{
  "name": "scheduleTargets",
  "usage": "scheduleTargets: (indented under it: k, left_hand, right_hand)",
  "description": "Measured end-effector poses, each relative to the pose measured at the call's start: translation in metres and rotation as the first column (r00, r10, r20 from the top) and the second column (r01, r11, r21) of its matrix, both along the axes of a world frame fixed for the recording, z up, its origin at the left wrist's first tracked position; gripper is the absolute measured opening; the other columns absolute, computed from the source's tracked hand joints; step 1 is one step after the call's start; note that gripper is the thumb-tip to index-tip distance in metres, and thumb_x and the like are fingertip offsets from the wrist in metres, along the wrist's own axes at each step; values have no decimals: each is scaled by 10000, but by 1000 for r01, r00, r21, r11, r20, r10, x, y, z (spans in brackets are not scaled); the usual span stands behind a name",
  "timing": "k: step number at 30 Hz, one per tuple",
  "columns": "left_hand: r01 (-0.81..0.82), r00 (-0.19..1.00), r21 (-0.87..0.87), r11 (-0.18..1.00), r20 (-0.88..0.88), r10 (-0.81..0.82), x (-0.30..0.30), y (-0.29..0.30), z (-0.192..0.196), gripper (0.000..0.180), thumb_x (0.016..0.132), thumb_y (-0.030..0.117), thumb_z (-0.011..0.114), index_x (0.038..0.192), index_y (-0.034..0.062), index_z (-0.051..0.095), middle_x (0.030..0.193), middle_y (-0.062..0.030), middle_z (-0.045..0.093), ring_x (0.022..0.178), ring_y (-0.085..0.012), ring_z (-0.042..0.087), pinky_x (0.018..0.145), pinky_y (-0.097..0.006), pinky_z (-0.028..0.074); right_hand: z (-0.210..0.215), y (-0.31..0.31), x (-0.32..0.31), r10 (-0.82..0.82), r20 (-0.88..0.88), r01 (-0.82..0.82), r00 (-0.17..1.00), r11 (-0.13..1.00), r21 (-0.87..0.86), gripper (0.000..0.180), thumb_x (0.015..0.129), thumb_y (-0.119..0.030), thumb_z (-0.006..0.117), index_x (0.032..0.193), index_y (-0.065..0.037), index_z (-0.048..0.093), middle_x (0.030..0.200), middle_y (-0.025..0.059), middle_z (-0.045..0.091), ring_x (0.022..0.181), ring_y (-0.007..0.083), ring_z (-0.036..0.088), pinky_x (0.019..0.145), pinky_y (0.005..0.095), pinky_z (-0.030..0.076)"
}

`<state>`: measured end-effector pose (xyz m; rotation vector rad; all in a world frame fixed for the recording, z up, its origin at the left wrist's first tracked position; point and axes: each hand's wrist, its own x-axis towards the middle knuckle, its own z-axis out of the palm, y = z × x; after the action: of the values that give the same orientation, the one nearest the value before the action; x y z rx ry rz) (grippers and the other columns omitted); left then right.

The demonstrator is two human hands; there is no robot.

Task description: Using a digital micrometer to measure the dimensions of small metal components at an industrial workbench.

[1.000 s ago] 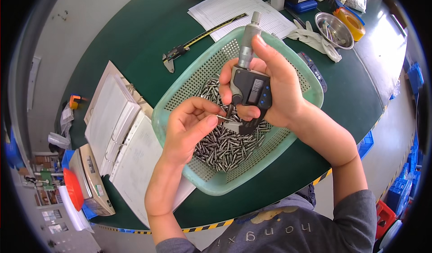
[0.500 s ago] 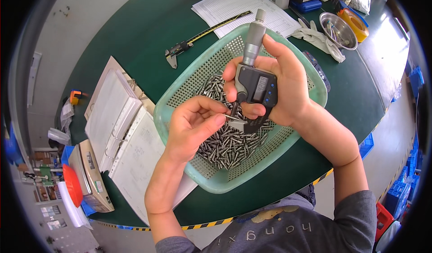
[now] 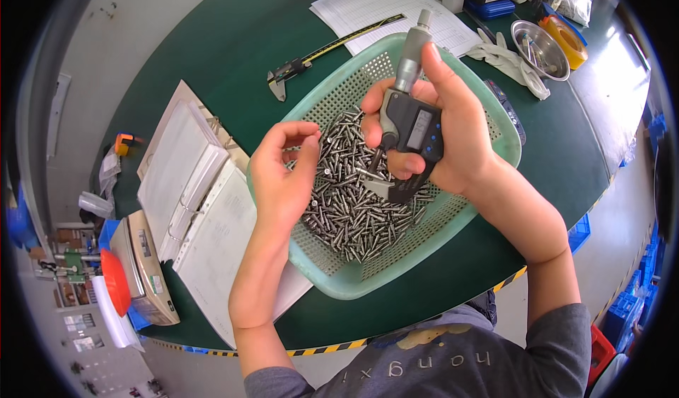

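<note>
My right hand [image 3: 456,125] is wrapped round a digital micrometer [image 3: 414,125], its silver thimble pointing up and away and the thumb against it. A small metal pin [image 3: 369,174] appears to sit at the micrometer's jaws, partly lost against the pile behind. My left hand [image 3: 284,175] is over the left rim of the green perforated basket [image 3: 339,285]. Its fingers are bent, thumb and fingertips a little apart, with nothing visible between them. Many small metal pins [image 3: 357,225] lie heaped in the basket under both hands.
Left of the basket lies an open ring binder [image 3: 212,235], beside a scale [image 3: 150,270] with a red pan. Beyond are a caliper [image 3: 283,76], paper sheets [image 3: 375,5], white gloves [image 3: 509,65] and a metal bowl [image 3: 541,50]. Striped tape [image 3: 332,348] edges the green table.
My left hand has drawn away from the micrometer's jaws to the left, its pinch on the pin loosened. The right hand still holds the micrometer, shifted slightly rightward in view.
</note>
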<state>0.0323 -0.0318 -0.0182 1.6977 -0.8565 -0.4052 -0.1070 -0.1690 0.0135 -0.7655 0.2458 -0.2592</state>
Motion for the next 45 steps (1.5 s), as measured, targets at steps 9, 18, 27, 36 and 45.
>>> scheduleTargets:
  k: [9, 18, 27, 36, 45]
  left_hand:
    - [-142, 577, 492, 859, 746, -331, -12, 12, 2, 89, 669, 84, 624, 714, 57, 552, 719, -77, 493, 737, -260, 513, 636, -391, 411]
    - [323, 920, 28, 946, -246, -307, -14, 6, 10, 104, 744, -2, 594, 846, -4, 573, 893, -72, 595, 791, -128, 575, 720, -240, 454]
    - [477, 734, -261, 839, -406, -544, -12, 10, 13, 162, 796, 17, 573, 945, -36, 543, 902, -75, 579, 822, -103, 546, 749, -235, 441]
    - [491, 714, -277, 826, -415, -564, -11, 11, 14, 173, 790, 18, 573, 951, -36, 540, 910, -78, 578, 833, -104, 543, 758, -240, 437]
    - [477, 696, -299, 827, -445, -563, -13, 11, 14, 183, 770, 12, 595, 936, -27, 527, 911, -82, 576, 831, -107, 537, 755, -238, 434]
  right_hand:
    - [2, 1, 0, -20, -20, 20, 1000, 1000, 15, 625, 884, -535, 196, 888, 2, 515, 705, 142, 559, 372, 129, 389, 382, 231, 349]
    - [0, 1, -2, 13, 18, -14, 1000, 998, 65, 625, 876, -534, 217, 902, 20, 505, 711, 156, 556, 387, 145, 403, 386, 231, 353]
    - [0, 0, -2, 56, 91, -70, 994, 986, 150, 637, 865, -548, 236, 914, 25, 510, 719, 161, 555, 390, 146, 400, 385, 231, 350]
    - [2, 2, -1, 30, 25, -31, 999, 996, 80, 644, 860, -597, 273, 865, -5, 526, 702, 152, 567, 402, 139, 421, 356, 218, 342]
    - [1, 1, 0, 45, 26, -45, 999, 999, 6, 653, 860, -606, 276, 838, -6, 534, 689, 146, 566, 414, 128, 430, 353, 208, 341]
